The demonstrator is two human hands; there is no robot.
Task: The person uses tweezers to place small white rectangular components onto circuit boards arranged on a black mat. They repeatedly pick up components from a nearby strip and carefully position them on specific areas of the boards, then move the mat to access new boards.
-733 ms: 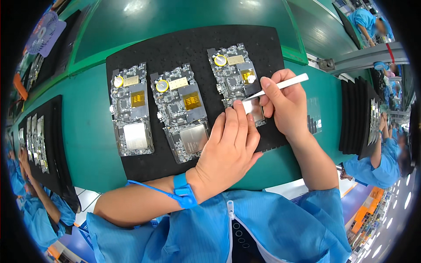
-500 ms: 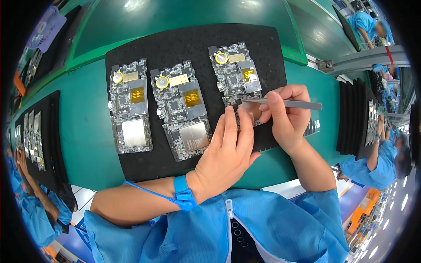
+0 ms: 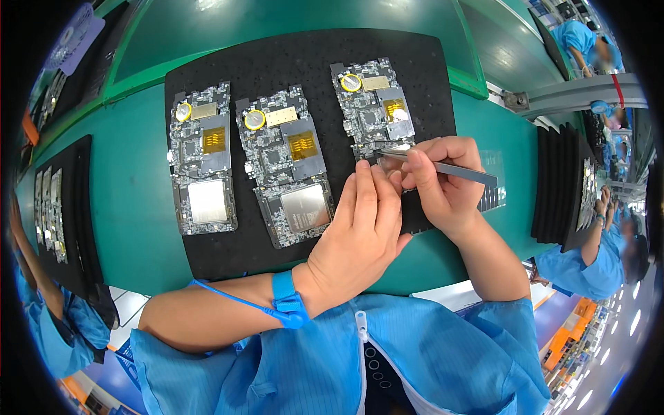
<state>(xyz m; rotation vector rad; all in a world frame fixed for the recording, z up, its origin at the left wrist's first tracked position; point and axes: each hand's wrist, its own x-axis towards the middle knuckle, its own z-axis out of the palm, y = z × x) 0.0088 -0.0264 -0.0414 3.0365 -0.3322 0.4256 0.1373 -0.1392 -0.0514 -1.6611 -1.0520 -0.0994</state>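
Your right hand (image 3: 448, 181) pinched tweezers (image 3: 474, 174) over the circuit board (image 3: 370, 111)! Beside it, your left hand (image 3: 356, 238), thumb spread, covered the near end

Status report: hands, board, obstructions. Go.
Right hand holds tweezers, tips at rightmost board on black mat. Left hand at board's lower end. Hands hide most of that end.
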